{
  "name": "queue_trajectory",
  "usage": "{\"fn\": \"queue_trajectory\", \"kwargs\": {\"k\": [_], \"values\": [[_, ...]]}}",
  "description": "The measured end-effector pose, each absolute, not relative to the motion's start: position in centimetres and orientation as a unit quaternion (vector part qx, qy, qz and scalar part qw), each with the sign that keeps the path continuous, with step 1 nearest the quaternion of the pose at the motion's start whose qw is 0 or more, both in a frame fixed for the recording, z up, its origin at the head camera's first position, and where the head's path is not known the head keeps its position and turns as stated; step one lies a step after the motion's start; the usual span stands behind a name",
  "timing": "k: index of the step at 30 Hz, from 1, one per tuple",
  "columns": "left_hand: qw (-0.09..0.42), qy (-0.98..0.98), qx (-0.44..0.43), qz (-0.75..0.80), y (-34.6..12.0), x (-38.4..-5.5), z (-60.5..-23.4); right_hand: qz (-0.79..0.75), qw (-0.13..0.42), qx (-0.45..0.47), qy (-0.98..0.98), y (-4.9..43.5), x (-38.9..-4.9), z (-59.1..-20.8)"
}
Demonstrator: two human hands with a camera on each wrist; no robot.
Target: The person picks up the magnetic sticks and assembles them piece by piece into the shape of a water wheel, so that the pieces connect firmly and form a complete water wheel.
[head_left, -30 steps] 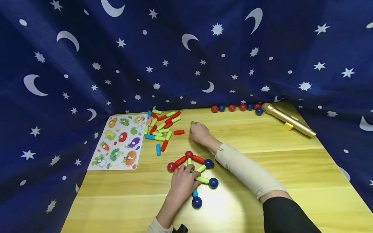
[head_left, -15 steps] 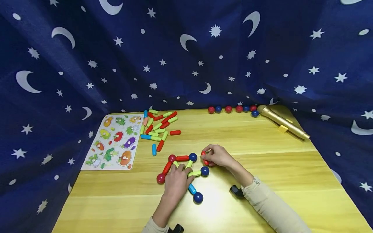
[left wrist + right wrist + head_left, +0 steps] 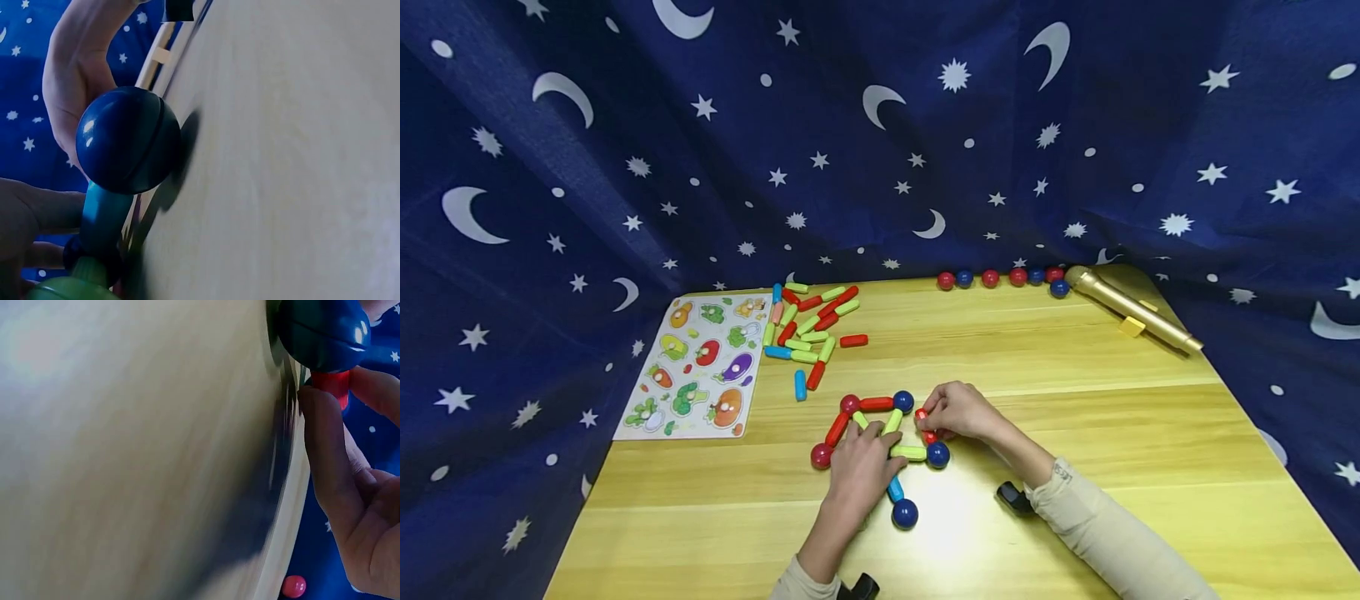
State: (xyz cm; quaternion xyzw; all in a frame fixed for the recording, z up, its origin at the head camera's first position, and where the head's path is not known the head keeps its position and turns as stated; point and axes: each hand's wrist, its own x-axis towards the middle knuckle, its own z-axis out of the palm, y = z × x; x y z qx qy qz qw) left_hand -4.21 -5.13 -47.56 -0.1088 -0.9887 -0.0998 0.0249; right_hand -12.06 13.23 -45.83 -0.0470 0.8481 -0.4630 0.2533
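A structure of magnetic sticks and balls lies mid-table in the head view, with red sticks point(image 3: 876, 404), yellow-green sticks point(image 3: 910, 452) and a blue stick point(image 3: 895, 490). My left hand point(image 3: 861, 462) grips it from above at its middle, hiding the centre; in the left wrist view the thumb lies against the blue stick point(image 3: 103, 215), which ends in a blue ball point(image 3: 128, 140). My right hand point(image 3: 962, 412) pinches a red magnetic stick point(image 3: 929, 437) between thumb and fingers. One end of that stick meets the structure's right-hand blue ball point(image 3: 937, 455), as the right wrist view also shows.
Loose magnetic sticks point(image 3: 812, 323) lie in a pile at the back left, beside a vegetable puzzle board point(image 3: 752, 421). Several red and blue balls point(image 3: 990, 278) line the back edge near a gold microphone point(image 3: 1135, 310). A starry curtain point(image 3: 880, 192) hangs behind.
The right hand has come back from near the pile with a red stick and brought it against the right-hand blue ball. The structure has turned counter-clockwise under the left hand.
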Motion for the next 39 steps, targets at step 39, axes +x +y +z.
{"fn": "queue_trajectory", "kwargs": {"k": [39], "values": [[0.071, -0.990, 0.001, -0.124, -5.4, -4.4, -46.7, -0.080, 0.072, -0.370, 0.923, 1.8, -24.6, -44.5]]}}
